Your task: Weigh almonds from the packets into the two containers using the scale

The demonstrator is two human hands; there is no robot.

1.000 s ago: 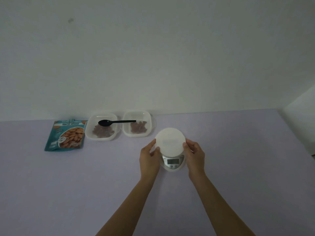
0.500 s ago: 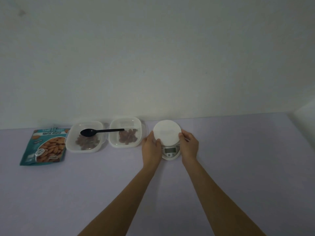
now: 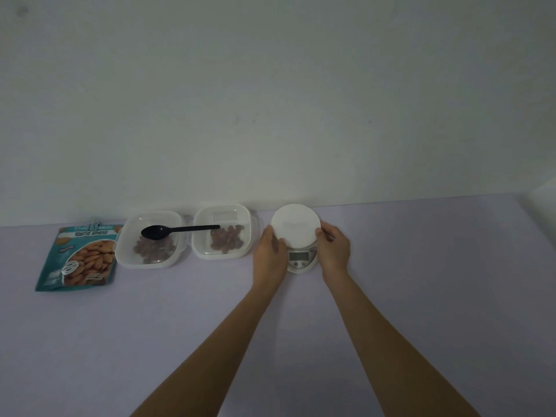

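The white scale (image 3: 296, 228) sits at the counter's (image 3: 421, 296) far edge, gripped from both sides: left hand (image 3: 268, 254) and right hand (image 3: 334, 251) each curl round its platform. Its display seems blank, though the view is dim. Leftwards along that edge, the right container (image 3: 198, 246) and left container (image 3: 128, 255) hold almonds (image 3: 226, 240), a black spoon (image 3: 180, 230) bridging them; the packet (image 3: 79, 261) lies flat near the far-left corner
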